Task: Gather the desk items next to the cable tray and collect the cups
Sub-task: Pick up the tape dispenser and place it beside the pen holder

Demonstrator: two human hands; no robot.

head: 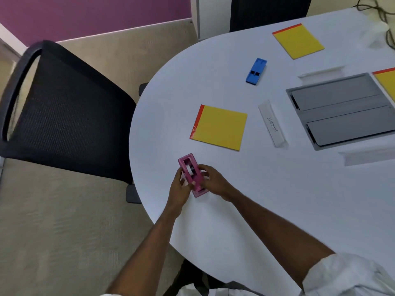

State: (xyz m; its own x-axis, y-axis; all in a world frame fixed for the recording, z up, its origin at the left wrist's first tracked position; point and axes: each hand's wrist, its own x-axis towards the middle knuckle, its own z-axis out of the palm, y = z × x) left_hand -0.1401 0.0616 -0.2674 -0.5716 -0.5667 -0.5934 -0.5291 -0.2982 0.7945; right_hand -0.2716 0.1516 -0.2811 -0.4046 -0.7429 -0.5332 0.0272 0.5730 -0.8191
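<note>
Nearest the lens, a white sleeve (pixel 346 274) was rolled up the right arm, and both bare forearms reached out over the near edge of the table (pixel 235 210).

Fingers of the left hand (pixel 179 186) were curled against the left wall of the pink dispenser (pixel 196 177), and those of the right hand (pixel 215 183) bent over its right wall, so both hands held it between them. Whether it rested on the table or was just lifted could not be told. It sat close to the table's rounded edge, its long axis running away from the person with the far end leaning a little left.

Beyond the hands lay a yellow pad (pixel 220 128), then a white strip (pixel 272 123), and past that the grey tray (pixel 342 110) set into the tabletop. A blue dispenser (pixel 256 71) lay farther off, with another pad (pixel 298 40) behind it and a third (pixel 386 82) at the right border. A black chair (pixel 64 107) stood to the left. No cups were in view.

The tray lay up and to the right of the fingers, well apart from them, with the near pad and strip on the way. The right hand was on the tray's side, so it seemed the likelier one to carry the pink dispenser over.
</note>
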